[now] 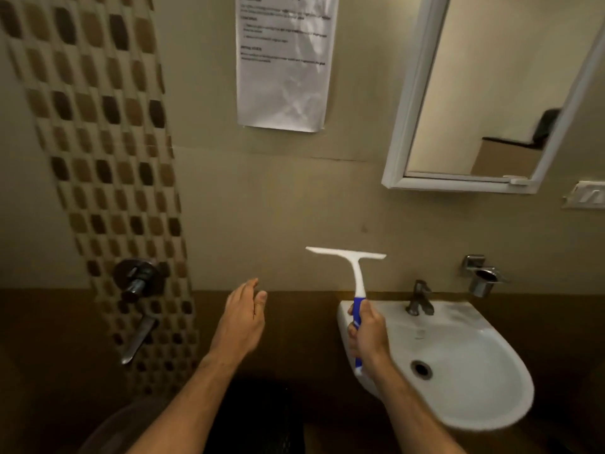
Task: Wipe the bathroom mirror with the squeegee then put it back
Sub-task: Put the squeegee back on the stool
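the squeegee [352, 276] stands upright in the lower middle of the frame, its white blade level at the top and apart from the wall behind it, its blue grip running down into the right hand [366, 332]. that hand's fingers [352, 332] are curled tightly round the blue grip, with the end of the handle showing below the fist. the squeegee is held in front of the left rim of the white wash basin [474, 388], well below the mirror [484, 93], which hangs in a white frame in the upper right of the frame and is not touched by the blade.

the left hand [240, 319] floats to the left of the squeegee, fingers straight and loosely together, holding nothing.

a chrome tap [419, 298] sits at the back of the basin, and a metal holder [481, 276] is fixed to the wall at its right. a printed paper notice [284, 60], too blurred to read, hangs at the upper middle. a strip of brown mosaic tiles [108, 178] runs down the left, with a wall tap [137, 280] on it. a white switch plate [586, 194] is at the right edge.
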{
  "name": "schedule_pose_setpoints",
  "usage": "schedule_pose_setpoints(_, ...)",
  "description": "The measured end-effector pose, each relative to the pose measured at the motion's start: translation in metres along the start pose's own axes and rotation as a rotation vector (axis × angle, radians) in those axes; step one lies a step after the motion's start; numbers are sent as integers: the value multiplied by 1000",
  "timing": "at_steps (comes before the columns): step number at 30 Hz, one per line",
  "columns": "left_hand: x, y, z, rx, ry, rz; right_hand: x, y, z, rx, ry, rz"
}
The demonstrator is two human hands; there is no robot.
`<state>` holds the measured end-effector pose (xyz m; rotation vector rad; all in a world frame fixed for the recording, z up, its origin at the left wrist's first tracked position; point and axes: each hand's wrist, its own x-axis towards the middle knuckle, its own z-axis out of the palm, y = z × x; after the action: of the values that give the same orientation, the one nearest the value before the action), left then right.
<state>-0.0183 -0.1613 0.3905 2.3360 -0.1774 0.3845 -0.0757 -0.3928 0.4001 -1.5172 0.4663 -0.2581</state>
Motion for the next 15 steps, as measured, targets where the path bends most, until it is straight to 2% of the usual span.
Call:
schedule_pose_setpoints(5,-36,-62,12,99,-102,-115,-21,65,42,-90,-100,219)
schedule_pose_setpoints(15,-49,-173,25,363,-272,-166,16,145,115,-134,-206,439)
